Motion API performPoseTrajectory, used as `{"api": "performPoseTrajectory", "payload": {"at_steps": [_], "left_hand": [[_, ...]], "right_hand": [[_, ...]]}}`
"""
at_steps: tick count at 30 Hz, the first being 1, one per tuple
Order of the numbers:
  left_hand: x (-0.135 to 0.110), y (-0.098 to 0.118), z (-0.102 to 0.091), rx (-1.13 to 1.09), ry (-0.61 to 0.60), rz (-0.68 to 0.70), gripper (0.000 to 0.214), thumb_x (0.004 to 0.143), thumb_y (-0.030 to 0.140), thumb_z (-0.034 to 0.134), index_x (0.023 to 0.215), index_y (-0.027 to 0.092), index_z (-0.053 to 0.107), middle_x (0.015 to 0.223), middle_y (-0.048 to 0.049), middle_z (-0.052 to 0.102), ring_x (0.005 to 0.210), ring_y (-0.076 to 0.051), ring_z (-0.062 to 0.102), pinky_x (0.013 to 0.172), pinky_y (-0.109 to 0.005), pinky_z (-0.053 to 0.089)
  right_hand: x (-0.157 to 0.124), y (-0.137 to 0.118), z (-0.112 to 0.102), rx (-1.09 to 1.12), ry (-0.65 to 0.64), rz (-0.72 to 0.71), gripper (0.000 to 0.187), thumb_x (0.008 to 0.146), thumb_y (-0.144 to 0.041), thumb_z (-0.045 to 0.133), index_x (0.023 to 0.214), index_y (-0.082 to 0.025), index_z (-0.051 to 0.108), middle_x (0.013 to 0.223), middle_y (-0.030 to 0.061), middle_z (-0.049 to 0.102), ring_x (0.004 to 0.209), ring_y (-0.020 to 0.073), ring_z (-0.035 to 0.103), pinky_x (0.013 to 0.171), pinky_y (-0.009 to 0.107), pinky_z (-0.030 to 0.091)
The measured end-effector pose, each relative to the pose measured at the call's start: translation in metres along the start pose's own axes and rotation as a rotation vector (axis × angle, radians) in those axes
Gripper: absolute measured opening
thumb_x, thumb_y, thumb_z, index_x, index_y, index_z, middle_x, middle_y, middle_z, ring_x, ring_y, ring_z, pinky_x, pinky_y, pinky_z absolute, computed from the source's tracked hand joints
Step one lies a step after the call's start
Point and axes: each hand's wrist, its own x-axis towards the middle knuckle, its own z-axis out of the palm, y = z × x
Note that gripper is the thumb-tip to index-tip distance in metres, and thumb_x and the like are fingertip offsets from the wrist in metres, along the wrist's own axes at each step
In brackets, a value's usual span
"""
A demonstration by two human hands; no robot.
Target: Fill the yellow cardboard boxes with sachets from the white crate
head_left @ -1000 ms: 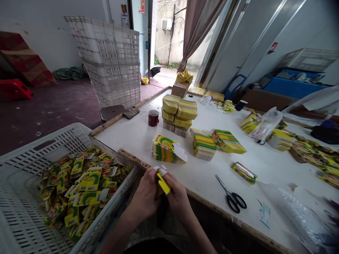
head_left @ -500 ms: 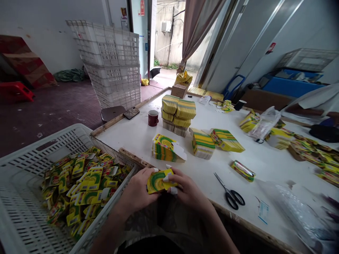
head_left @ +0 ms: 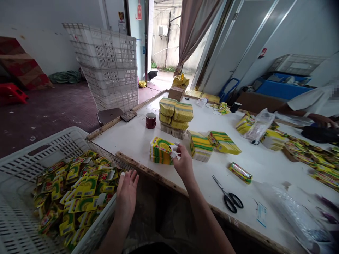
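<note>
My left hand [head_left: 127,192] is open and holds nothing, its fingers spread beside the right rim of the white basket [head_left: 16,160]. Inside that basket lie many small yellow-green cartons [head_left: 87,186] in a loose heap. My right hand [head_left: 183,163] is at the flap end of a stack of flat yellow-green cartons [head_left: 161,150] on the table. Its thumb and fingers are apart, at the white flaps of the top carton. White covers sit on several fingertips.
Banded carton stacks [head_left: 176,114] stand behind, near a maroon mug [head_left: 150,121] and a phone [head_left: 129,115]. Black-handled scissors [head_left: 229,197] and a filled carton-like pack [head_left: 240,173] lie to the right on the white table [head_left: 201,183]. Another person's arm [head_left: 304,113] shows at far right.
The yellow carton held in both hands is gone from them. My left hand has moved left to the basket's edge and opened; my right hand has reached forward to the carton stack.
</note>
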Motion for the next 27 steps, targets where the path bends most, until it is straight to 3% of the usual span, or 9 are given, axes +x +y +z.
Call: {"api": "performPoseTrajectory", "payload": {"at_steps": [5, 10, 13, 16, 19, 21, 23, 25, 27], "left_hand": [[-0.002, -0.001, 0.0, 0.018, -0.092, -0.063, 0.033, 0.076, 0.021, 0.071, 0.104, 0.017, 0.054, 0.114, -0.0121, 0.061, 0.097, -0.019, 0.063, 0.081, -0.029, 0.054], [-0.009, -0.008, 0.002, 0.051, -0.169, -0.097, 0.044, 0.072, 0.031, 0.077, 0.107, 0.016, 0.056, 0.101, -0.0086, 0.066, 0.086, -0.015, 0.064, 0.078, -0.024, 0.053], [-0.017, -0.013, 0.006, 0.074, -0.315, -0.143, 0.05, 0.074, 0.041, 0.075, 0.113, 0.016, 0.056, 0.104, -0.01, 0.066, 0.09, -0.017, 0.064, 0.08, -0.026, 0.053], [-0.023, -0.012, 0.016, 0.008, -0.46, -0.122, 0.056, 0.074, 0.049, 0.073, 0.118, 0.018, 0.057, 0.114, -0.0114, 0.064, 0.104, -0.022, 0.062, 0.088, -0.032, 0.051], [-0.025, -0.007, 0.031, -0.075, -0.434, -0.116, 0.058, 0.071, 0.058, 0.071, 0.112, 0.017, 0.062, 0.113, -0.0113, 0.066, 0.11, -0.028, 0.059, 0.092, -0.038, 0.051], [-0.024, -0.004, 0.038, -0.047, -0.378, -0.071, 0.06, 0.072, 0.065, 0.065, 0.106, 0.016, 0.066, 0.106, -0.0118, 0.068, 0.112, -0.03, 0.058, 0.093, -0.039, 0.05], [-0.023, -0.005, 0.038, 0.047, -0.333, 0.057, 0.06, 0.075, 0.068, 0.059, 0.1, 0.014, 0.068, 0.103, -0.0123, 0.069, 0.116, -0.03, 0.055, 0.096, -0.037, 0.047], [-0.022, -0.007, 0.033, 0.151, -0.318, 0.211, 0.057, 0.077, 0.068, 0.056, 0.093, 0.015, 0.07, 0.1, -0.0116, 0.069, 0.117, -0.029, 0.053, 0.1, -0.034, 0.044], [-0.023, -0.011, 0.027, 0.231, -0.356, 0.28, 0.055, 0.076, 0.068, 0.057, 0.089, 0.016, 0.07, 0.098, -0.0107, 0.069, 0.114, -0.029, 0.054, 0.101, -0.033, 0.042]], "right_hand": [[0.018, 0.005, 0.014, -0.124, -0.034, -0.019, 0.039, 0.068, -0.003, 0.05, 0.104, -0.014, 0.058, 0.092, 0.0126, 0.062, 0.089, 0.0276, 0.055, 0.088, 0.048, 0.042], [0.015, 0.001, 0.016, -0.071, -0.005, -0.005, 0.043, 0.067, -0.002, 0.049, 0.108, -0.016, 0.049, 0.089, 0.0073, 0.056, 0.085, 0.0238, 0.052, 0.085, 0.044, 0.042], [0.003, -0.007, 0.013, 0.049, -0.014, 0.013, 0.043, 0.071, -0.008, 0.052, 0.111, -0.02, 0.041, 0.084, 0.002, 0.053, 0.075, 0.0195, 0.053, 0.076, 0.038, 0.046], [-0.024, -0.019, 0.01, 0.209, -0.144, 0.009, 0.044, 0.074, -0.015, 0.058, 0.111, -0.024, 0.037, 0.083, -0.0007, 0.056, 0.071, 0.0163, 0.057, 0.066, 0.03, 0.049], [-0.057, -0.03, 0.007, 0.501, -0.41, 0.062, 0.047, 0.072, -0.021, 0.067, 0.11, -0.026, 0.04, 0.084, -0.0019, 0.057, 0.071, 0.0134, 0.058, 0.061, 0.025, 0.048], [-0.074, -0.035, 0.005, 0.732, -0.497, 0.176, 0.047, 0.071, -0.022, 0.072, 0.107, -0.026, 0.042, 0.083, -0.0029, 0.055, 0.069, 0.0111, 0.055, 0.06, 0.022, 0.045], [-0.084, -0.038, 0.002, 0.894, -0.485, 0.281, 0.045, 0.071, -0.024, 0.074, 0.104, -0.026, 0.043, 0.08, -0.0041, 0.055, 0.068, 0.0092, 0.053, 0.06, 0.021, 0.043], [-0.087, -0.041, -0.001, 0.991, -0.463, 0.336, 0.044, 0.071, -0.025, 0.075, 0.102, -0.025, 0.044, 0.081, -0.0038, 0.057, 0.069, 0.0086, 0.053, 0.061, 0.02, 0.042], [-0.088, -0.045, -0.003, 1.03, -0.48, 0.352, 0.045, 0.07, -0.025, 0.076, 0.103, -0.026, 0.045, 0.087, -0.0019, 0.059, 0.076, 0.0101, 0.056, 0.066, 0.021, 0.043]]}}
